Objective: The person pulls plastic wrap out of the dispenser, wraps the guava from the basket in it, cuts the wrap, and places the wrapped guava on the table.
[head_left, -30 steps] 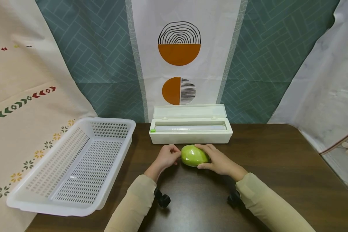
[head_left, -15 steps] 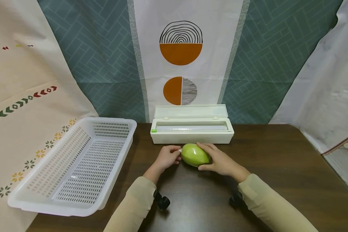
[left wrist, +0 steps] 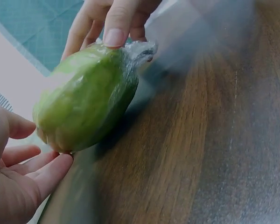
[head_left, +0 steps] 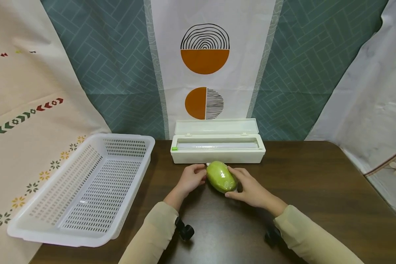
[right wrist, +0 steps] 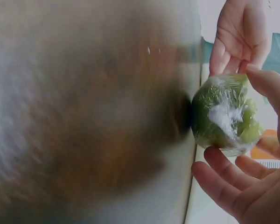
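An oval green fruit (head_left: 221,177) wrapped in cling film is at the middle of the table. The gathered film forms a whitish twist (left wrist: 142,51) at its end near the right hand. My right hand (head_left: 250,187) holds that end, its thumb (left wrist: 115,36) on one side and its fingers (right wrist: 221,168) round the other. At the opposite end is my left hand (head_left: 190,179), loosely bent, its fingertips (left wrist: 60,161) touching the fruit's tip. In the right wrist view, wrinkled film (right wrist: 224,116) covers the facing end.
Behind the fruit stands a white cling-film dispenser box (head_left: 217,157), its lid (head_left: 216,126) raised and a roll (head_left: 217,145) inside. A white perforated plastic basket (head_left: 118,220) is on the left of the dark wooden table (head_left: 316,198). Patterned cloths (head_left: 283,73) hang behind.
The fruit has turned so its right end swings nearer the person and its left end points farther away. The right hand has moved slightly back with it; the left hand has stayed nearly in place.
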Demonstrator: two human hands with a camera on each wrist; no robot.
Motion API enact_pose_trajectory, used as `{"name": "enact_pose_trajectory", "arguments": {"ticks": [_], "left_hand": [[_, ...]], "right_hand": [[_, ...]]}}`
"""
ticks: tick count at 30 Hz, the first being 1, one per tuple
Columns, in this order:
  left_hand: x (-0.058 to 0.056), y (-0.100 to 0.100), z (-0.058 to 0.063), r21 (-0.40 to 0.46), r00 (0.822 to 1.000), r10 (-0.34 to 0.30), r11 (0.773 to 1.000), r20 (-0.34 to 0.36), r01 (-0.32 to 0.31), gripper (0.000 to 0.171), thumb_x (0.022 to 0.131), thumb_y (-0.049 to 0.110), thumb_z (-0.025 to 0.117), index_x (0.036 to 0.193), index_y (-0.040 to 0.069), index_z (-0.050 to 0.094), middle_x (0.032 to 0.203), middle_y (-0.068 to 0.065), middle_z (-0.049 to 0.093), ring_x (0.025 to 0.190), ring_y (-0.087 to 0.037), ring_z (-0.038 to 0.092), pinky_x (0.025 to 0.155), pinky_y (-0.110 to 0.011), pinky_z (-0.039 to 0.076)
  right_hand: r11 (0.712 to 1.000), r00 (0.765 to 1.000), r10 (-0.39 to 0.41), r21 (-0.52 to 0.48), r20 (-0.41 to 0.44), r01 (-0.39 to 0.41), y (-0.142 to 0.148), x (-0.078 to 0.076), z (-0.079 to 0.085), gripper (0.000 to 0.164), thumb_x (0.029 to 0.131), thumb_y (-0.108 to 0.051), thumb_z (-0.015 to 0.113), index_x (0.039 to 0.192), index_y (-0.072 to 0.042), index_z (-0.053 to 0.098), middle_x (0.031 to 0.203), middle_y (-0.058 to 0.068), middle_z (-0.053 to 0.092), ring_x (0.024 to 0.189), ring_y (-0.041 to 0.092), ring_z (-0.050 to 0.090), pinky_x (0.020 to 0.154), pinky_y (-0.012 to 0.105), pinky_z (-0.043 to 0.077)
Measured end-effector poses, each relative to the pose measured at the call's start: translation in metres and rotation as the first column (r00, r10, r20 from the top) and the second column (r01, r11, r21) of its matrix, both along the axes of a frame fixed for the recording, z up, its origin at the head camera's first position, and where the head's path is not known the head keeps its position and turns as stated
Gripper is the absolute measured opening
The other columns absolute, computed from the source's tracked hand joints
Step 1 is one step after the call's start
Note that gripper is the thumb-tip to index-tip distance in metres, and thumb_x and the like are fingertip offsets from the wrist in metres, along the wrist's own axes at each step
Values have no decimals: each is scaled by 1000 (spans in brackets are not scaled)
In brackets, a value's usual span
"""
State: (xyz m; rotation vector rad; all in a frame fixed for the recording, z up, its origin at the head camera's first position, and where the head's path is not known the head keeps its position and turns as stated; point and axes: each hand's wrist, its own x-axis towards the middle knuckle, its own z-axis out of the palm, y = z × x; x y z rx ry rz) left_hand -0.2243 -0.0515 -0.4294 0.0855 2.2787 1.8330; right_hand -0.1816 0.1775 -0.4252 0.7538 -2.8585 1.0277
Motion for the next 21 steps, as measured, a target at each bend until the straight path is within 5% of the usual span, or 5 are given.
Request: {"name": "enact_pose_trajectory", "arguments": {"ticks": [8, 21], "left_hand": [[2, 2, 2, -10, 1000, -11, 1000, -13, 11, 36, 95, 14, 53, 126, -4, 55, 116, -21, 62, 93, -22, 66, 78, -37, 57], [3, 7, 3, -30, 999, -29, 999, -43, 27, 35, 95, 18, 55, 124, -1, 59, 113, -19, 65, 88, -19, 65, 74, -40, 57]], "right_hand": [[993, 997, -25, -114, 71, 33, -7, 12, -4, 83, 80, -36, 74, 146, -6, 33, 139, 16, 39, 89, 17, 60, 66, 20, 52], [986, 995, -60, -151, 82, 72, -8, 20, -5, 77, 82, -30, 74, 145, -6, 36, 137, 16, 41, 89, 18, 64, 66, 15, 52]]}}
